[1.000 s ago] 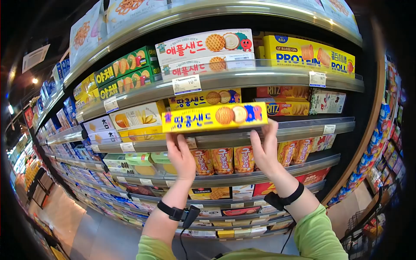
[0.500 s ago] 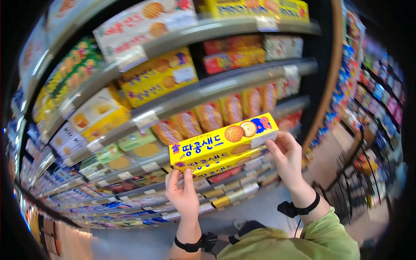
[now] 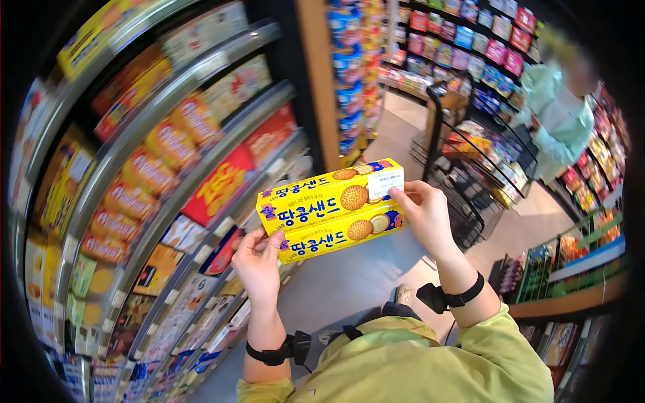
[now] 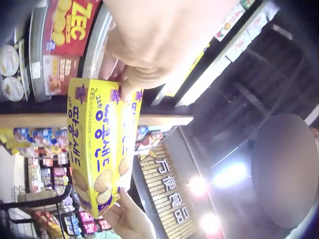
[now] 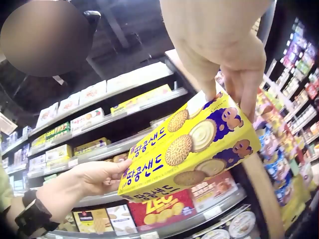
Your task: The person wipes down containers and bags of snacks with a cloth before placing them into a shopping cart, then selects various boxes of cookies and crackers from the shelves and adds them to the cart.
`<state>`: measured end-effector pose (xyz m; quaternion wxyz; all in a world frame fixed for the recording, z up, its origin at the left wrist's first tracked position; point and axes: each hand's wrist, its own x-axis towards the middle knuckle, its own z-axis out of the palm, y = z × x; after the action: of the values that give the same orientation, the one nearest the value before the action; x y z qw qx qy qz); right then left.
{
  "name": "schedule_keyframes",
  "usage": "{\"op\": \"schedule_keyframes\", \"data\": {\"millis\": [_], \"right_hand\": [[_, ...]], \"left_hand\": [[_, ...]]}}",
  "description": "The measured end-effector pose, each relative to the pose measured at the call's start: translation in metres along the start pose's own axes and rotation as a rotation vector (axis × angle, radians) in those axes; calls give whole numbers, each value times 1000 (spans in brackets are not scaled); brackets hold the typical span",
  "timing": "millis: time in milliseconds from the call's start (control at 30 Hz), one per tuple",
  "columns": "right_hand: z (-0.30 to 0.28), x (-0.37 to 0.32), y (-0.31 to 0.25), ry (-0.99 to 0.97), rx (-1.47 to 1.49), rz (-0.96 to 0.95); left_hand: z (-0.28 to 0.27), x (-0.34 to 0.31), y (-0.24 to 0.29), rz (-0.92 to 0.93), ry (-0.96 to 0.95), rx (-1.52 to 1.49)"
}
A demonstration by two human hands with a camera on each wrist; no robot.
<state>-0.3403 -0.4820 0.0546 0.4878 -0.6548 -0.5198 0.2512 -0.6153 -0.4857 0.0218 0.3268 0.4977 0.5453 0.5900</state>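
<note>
A yellow box of sandwich biscuits point(image 3: 336, 218) is held up in front of my body, between both hands. Blue lettering and biscuit pictures repeat in rows along it. My left hand point(image 3: 259, 269) pinches its left end, thumb on the printed face. At the other end my right hand point(image 3: 430, 218) grips it, with the thumb beside a white sticker point(image 3: 385, 184). The left wrist view shows the box point(image 4: 102, 144) with my left hand point(image 4: 154, 40) on its near end. In the right wrist view, my right hand point(image 5: 227, 55) covers part of the sticker end.
Shelves of packaged snacks point(image 3: 151, 161) rise on the left, ending at a wooden post point(image 3: 316, 80). Beyond the box stands a black wire cart point(image 3: 470, 195) holding goods. A person in a pale green top point(image 3: 561, 101) stands at upper right. A low rack point(image 3: 571, 269) is at right.
The head view has swung right and down. The box has come away from the shelf front, lower and nearer my body, and tilted so more of its printed faces show. Both hands keep hold.
</note>
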Motion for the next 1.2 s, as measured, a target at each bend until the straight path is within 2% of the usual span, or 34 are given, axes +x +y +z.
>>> {"op": "schedule_keyframes", "data": {"millis": [100,233,300,400,500,567,633,700,767,833,867,900,967,1033,1133,1200], "right_hand": [[-71,23,51,88,-31,74],[-174,49,157,149,-178,134],[-227,58,192,165,-171,301],[-291,70,263,243,-184,363],[-345,82,295,319,-205,382],[-373,98,313,348,-271,422],[-393,121,322,367,-244,450],[-411,150,325,389,-136,426],[-423,188,354,421,-254,372],[-433,234,361,397,-347,333],[-437,260,355,352,-394,375],[-438,287,369,361,-416,268],[-437,341,370,351,-475,241],[-437,397,376,316,-552,225],[-431,484,392,184,-709,265],[-422,532,407,132,-746,247]], "left_hand": [[93,-9,-4,-3,-97,22],[238,-33,-33,-86,-287,36],[313,-51,-44,-123,-401,126],[410,-72,-62,-112,-543,207],[484,-87,-58,-138,-638,204],[528,-85,-65,-69,-690,226],[568,-74,-64,-88,-721,247],[605,-60,-61,79,-775,313],[640,-40,-59,43,-804,286],[674,-19,-50,-100,-837,98],[689,-8,-51,-146,-847,33],[702,0,-60,-148,-847,31],[734,19,-76,-259,-762,-91],[757,34,-79,-318,-743,-60],[793,58,-83,-560,-686,-174],[810,72,-102,-573,-684,-181]]}}
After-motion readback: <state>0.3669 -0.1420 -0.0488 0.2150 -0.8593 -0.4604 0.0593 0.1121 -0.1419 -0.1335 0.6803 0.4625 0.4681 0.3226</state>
